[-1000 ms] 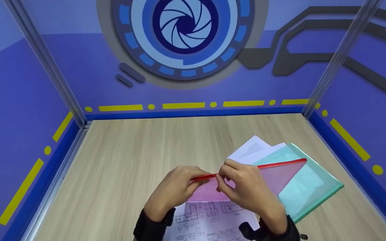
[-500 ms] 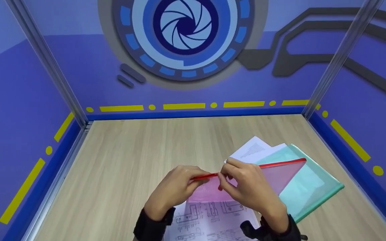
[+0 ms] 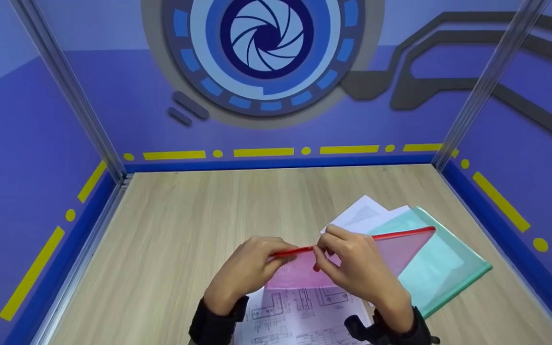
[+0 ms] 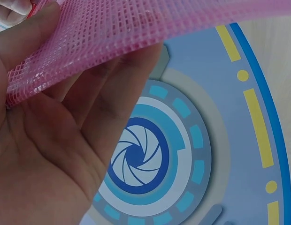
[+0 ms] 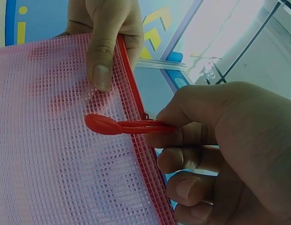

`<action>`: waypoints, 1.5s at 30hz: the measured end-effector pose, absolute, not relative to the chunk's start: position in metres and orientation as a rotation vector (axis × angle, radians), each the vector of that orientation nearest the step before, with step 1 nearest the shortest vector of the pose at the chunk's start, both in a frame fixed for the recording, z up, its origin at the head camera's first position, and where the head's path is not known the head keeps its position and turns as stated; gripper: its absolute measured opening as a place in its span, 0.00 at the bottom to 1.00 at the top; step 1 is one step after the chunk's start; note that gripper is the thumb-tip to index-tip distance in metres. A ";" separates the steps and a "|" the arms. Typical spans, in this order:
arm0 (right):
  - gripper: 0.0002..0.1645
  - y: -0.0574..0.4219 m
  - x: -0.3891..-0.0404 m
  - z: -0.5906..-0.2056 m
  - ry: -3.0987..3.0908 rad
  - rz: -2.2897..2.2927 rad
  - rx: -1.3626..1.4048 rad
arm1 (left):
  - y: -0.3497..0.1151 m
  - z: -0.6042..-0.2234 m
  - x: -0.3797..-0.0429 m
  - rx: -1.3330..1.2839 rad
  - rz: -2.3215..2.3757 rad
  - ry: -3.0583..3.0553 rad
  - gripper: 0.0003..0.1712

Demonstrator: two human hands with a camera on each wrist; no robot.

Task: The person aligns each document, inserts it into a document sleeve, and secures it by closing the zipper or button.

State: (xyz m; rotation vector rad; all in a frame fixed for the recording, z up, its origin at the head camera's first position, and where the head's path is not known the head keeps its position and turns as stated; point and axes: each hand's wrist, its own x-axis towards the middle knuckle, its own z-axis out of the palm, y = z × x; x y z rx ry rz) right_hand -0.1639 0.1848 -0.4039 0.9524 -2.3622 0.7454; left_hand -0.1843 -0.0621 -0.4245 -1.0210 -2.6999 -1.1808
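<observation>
A pink mesh zip pouch (image 3: 403, 251) with a red zipper along its top edge is held up over the table. My left hand (image 3: 247, 268) pinches its top left corner, thumb on the near face and fingers behind, as the left wrist view shows with the mesh (image 4: 112, 33). My right hand (image 3: 352, 258) pinches the red cord zipper pull (image 5: 103, 124) between thumb and forefinger, close to the slider. In the right wrist view its other fingers curl beside the zipper edge. Below the pouch lies a sheet with printed technical drawings (image 3: 300, 316), its upper part hidden.
A green transparent zip folder (image 3: 441, 268) lies on the table at the right, behind the pouch. White printed papers (image 3: 362, 213) stick out at its upper left. Blue printed walls enclose the wooden table (image 3: 185, 215) at the back and sides.
My right hand has shifted slightly right along the zipper with the pull. The pouch and left hand have edged a little to the left. The folder and papers stay put.
</observation>
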 end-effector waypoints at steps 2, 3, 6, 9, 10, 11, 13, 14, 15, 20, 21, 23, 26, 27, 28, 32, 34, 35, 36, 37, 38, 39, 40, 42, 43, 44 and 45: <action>0.13 0.185 -0.164 -0.404 -2.366 0.746 0.955 | -0.062 -0.425 -0.184 -1.020 -1.184 -2.700 0.13; 0.13 0.185 -0.164 -0.404 -2.367 0.745 0.956 | -0.062 -0.425 -0.184 -1.021 -1.185 -2.699 0.13; 0.13 0.186 -0.164 -0.404 -2.366 0.743 0.960 | -0.061 -0.426 -0.184 -1.027 -1.185 -2.696 0.13; 0.12 0.186 -0.164 -0.404 -2.364 0.741 0.959 | -0.061 -0.426 -0.185 -1.026 -1.196 -2.694 0.13; 0.12 0.187 -0.164 -0.404 -2.363 0.743 0.959 | -0.062 -0.426 -0.185 -1.024 -1.201 -2.696 0.13; 0.12 0.187 -0.164 -0.404 -2.364 0.744 0.957 | -0.062 -0.426 -0.185 -1.021 -1.203 -2.696 0.13; 0.12 0.188 -0.164 -0.404 -2.361 0.745 0.957 | -0.062 -0.426 -0.184 -1.021 -1.206 -2.694 0.13; 0.12 0.188 -0.164 -0.404 -2.358 0.744 0.957 | -0.062 -0.426 -0.185 -1.022 -1.206 -2.694 0.13; 0.13 0.188 -0.164 -0.404 -2.352 0.738 0.959 | -0.062 -0.426 -0.185 -1.025 -1.204 -2.693 0.13; 0.14 0.189 -0.165 -0.404 -2.315 0.718 0.956 | -0.064 -0.425 -0.185 -1.027 -1.198 -2.692 0.12; 0.14 0.190 -0.165 -0.404 -2.315 0.715 0.955 | -0.065 -0.425 -0.185 -1.022 -1.202 -2.694 0.12; 0.14 0.189 -0.166 -0.404 -2.321 0.722 0.951 | -0.066 -0.425 -0.185 -1.015 -1.214 -2.695 0.12; 0.13 0.189 -0.166 -0.404 -2.335 0.729 0.954 | -0.068 -0.425 -0.185 -1.004 -1.228 -2.701 0.13; 0.13 0.189 -0.166 -0.404 -2.340 0.730 0.952 | -0.068 -0.425 -0.186 -1.001 -1.229 -2.705 0.13; 0.13 0.189 -0.166 -0.404 -2.343 0.730 0.949 | -0.068 -0.425 -0.186 -1.001 -1.228 -2.708 0.13; 0.13 0.190 -0.165 -0.404 -2.363 0.719 0.924 | -0.068 -0.425 -0.186 -0.993 -1.220 -2.718 0.13; 0.13 0.190 -0.165 -0.404 -2.365 0.713 0.917 | -0.069 -0.424 -0.186 -0.988 -1.217 -2.719 0.13; 0.13 0.190 -0.165 -0.404 -2.365 0.710 0.916 | -0.070 -0.424 -0.186 -0.986 -1.215 -2.717 0.13; 0.13 0.190 -0.165 -0.404 -2.364 0.706 0.916 | -0.070 -0.424 -0.186 -0.982 -1.214 -2.718 0.13; 0.13 0.190 -0.165 -0.404 -2.364 0.704 0.916 | -0.071 -0.424 -0.187 -0.981 -1.211 -2.715 0.13; 0.13 0.190 -0.165 -0.403 -2.363 0.701 0.919 | -0.071 -0.424 -0.187 -0.980 -1.209 -2.713 0.13; 0.13 0.190 -0.166 -0.403 -2.365 0.699 0.920 | -0.072 -0.424 -0.187 -0.977 -1.209 -2.715 0.13; 0.13 0.190 -0.166 -0.403 -2.368 0.699 0.918 | -0.072 -0.424 -0.187 -0.974 -1.210 -2.715 0.13; 0.13 0.190 -0.165 -0.403 -2.370 0.700 0.913 | -0.073 -0.424 -0.186 -0.965 -1.211 -2.719 0.13; 0.13 0.190 -0.165 -0.403 -2.371 0.702 0.910 | -0.073 -0.424 -0.186 -0.962 -1.213 -2.721 0.13; 0.13 0.191 -0.165 -0.403 -2.369 0.704 0.909 | -0.073 -0.423 -0.186 -0.957 -1.213 -2.724 0.14; 0.13 0.191 -0.166 -0.403 -2.365 0.701 0.912 | -0.074 -0.423 -0.186 -0.956 -1.209 -2.722 0.14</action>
